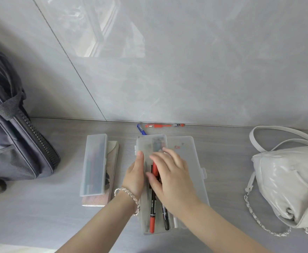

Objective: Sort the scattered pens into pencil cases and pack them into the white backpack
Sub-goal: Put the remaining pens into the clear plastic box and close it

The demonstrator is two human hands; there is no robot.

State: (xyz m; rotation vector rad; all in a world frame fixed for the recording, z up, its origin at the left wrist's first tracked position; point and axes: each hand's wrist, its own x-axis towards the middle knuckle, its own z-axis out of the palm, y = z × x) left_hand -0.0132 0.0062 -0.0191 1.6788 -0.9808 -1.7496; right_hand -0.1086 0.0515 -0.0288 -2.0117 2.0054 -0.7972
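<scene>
our right grip (169, 172) lies flat, fingers straight, on the markers (152, 207) in the case (191, 161); the left grip (135, 172) we cannot read. the red pen (160, 126) lies beyond, crosswise, nearer the right.

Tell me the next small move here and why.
Probably lift the right hand off the markers and reach for the blue pen by the wall: it and the red pen lie loose beyond the open case, whose lid is not yet shut.
</scene>
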